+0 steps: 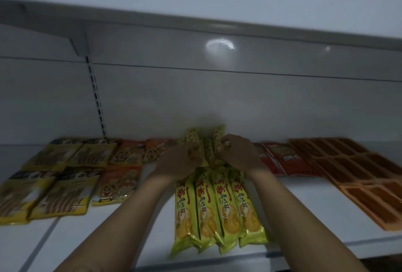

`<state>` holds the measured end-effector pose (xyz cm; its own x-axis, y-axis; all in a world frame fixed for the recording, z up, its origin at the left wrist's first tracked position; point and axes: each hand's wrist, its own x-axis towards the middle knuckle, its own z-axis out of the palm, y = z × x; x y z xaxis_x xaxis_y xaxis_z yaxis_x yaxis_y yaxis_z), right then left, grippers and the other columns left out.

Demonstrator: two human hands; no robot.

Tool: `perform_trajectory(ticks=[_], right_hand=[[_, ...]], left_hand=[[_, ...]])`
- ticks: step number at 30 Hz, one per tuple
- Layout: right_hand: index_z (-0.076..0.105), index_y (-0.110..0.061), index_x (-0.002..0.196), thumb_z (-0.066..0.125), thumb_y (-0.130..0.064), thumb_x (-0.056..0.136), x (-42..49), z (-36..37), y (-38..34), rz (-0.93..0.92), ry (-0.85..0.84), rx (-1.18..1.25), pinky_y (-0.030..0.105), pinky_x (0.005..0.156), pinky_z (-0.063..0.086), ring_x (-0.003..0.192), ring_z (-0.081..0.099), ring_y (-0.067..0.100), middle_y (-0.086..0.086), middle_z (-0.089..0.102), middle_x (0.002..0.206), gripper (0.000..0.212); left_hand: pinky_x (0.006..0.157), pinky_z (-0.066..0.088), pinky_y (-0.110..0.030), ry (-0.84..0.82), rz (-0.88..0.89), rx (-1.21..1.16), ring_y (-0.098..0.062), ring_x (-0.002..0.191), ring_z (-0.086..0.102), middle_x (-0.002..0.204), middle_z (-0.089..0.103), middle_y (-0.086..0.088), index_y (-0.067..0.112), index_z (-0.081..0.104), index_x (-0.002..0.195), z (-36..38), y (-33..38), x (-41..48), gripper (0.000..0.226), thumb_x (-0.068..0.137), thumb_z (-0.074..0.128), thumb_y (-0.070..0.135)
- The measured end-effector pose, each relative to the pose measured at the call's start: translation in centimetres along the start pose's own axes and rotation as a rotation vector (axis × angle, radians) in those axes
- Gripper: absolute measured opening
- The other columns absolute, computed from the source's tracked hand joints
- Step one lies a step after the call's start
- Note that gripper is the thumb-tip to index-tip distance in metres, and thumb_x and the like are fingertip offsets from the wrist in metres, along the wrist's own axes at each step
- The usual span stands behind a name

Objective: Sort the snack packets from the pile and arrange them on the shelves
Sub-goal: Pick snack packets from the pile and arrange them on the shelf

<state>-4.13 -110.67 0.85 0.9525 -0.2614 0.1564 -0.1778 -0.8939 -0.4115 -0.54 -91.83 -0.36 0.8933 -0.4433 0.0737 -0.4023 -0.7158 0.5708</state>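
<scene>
Step in hand, judged: placing and squaring sorted stock.
- Back biscuit packets (192,137): yellow-green, tilted up near rear wall of shelf (304,202).
- Left hand (177,159), right hand (238,152): fingers (226,144) curled, gripping this bundle from both sides.
- Front biscuit packets (217,206): four, flat, side by side.
- Yellow packets (54,193) and orange packets (117,184) to left; red packets (282,160) to right.

Next, likely: lay bundle flat, align with front row, let go.
</scene>
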Motion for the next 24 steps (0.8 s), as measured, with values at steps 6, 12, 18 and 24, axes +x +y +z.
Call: perform_trajectory(ticks=[6, 12, 18, 24], right_hand=[[0.049, -0.019, 0.141, 0.061, -0.038, 0.092, -0.4, 0.0, -0.3, -0.012, -0.062, -0.005, 0.037, 0.102, 0.041, 0.128, 0.049, 0.027, 0.006, 0.054, 0.140, 0.054], [0.032, -0.026, 0.151, 0.063, -0.060, 0.084, -2.3, -0.2, 0.0, -0.002, -0.107, -0.023, 0.042, 0.106, 0.041, 0.131, 0.046, 0.034, 0.010, 0.049, 0.144, 0.081], [0.034, -0.036, 0.148, 0.065, -0.057, 0.083, -4.9, -2.7, -2.1, -0.150, -0.097, -0.027, 0.038, 0.102, 0.044, 0.131, 0.045, 0.030, 0.004, 0.047, 0.146, 0.076], [0.047, -0.027, 0.142, 0.070, -0.043, 0.083, -8.9, -3.1, -4.5, -0.370, -0.026, 0.118, 0.032, 0.097, 0.045, 0.125, 0.051, 0.028, 0.006, 0.055, 0.139, 0.065]], left_hand=[[0.109, 0.040, -0.039, -0.026, 0.029, 0.029, -0.026, 0.131, 0.049, 0.149, 0.047, -0.001, 0.036, 0.040, 0.147, 0.0, -0.7, 0.0, 0.051, 0.098, 0.051, 0.043], [0.106, 0.043, -0.037, -0.084, 0.000, 0.145, -0.026, 0.131, 0.049, 0.154, 0.039, 0.000, 0.037, 0.024, 0.153, -0.2, 0.2, -1.6, 0.062, 0.097, 0.049, 0.050], [0.095, 0.050, -0.037, 0.081, 0.064, 0.300, -0.029, 0.120, 0.057, 0.132, 0.060, -0.003, 0.028, 0.057, 0.129, -1.6, 2.7, -5.5, 0.053, 0.086, 0.037, 0.052], [0.086, 0.049, -0.039, 0.276, -0.062, 0.410, -0.032, 0.112, 0.059, 0.120, 0.065, -0.007, 0.024, 0.054, 0.130, -2.5, 2.7, -11.1, 0.045, 0.093, 0.052, 0.050]])
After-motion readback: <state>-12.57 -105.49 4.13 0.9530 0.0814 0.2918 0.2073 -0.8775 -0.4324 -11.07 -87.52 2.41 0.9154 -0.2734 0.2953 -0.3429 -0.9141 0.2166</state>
